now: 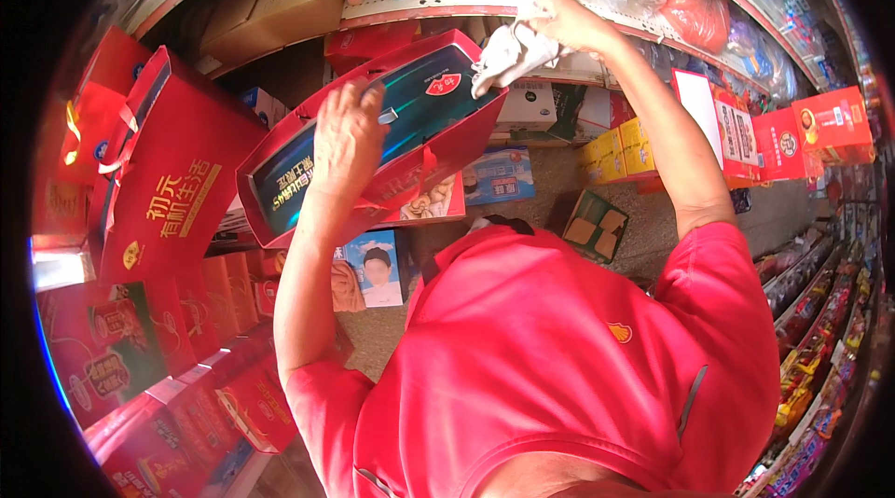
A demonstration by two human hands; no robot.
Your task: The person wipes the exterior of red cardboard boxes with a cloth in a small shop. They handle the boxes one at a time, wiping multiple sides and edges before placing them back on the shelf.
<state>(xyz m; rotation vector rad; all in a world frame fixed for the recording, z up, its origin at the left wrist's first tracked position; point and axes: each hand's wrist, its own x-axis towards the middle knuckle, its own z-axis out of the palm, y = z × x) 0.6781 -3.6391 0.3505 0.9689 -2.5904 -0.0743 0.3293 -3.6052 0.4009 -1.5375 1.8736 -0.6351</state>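
A red paper gift bag stands tilted before me, with a shiny dark teal box inside it. My left hand lies palm down over the box's top, near the middle of the bag; its fingertips are partly blurred. A small pale tab shows beside those fingers. Up at the bag's far right end, my right hand grips a crumpled white cloth. The cloth hangs down over the corner of the bag and box. A red ribbon handle droops on the bag's near side.
Another large red gift bag stands at left, above more red cartons. Ahead, a metal shelf holds plastic-wrapped goods and a cardboard box. Yellow boxes and red cartons stand right; a green box is on the floor.
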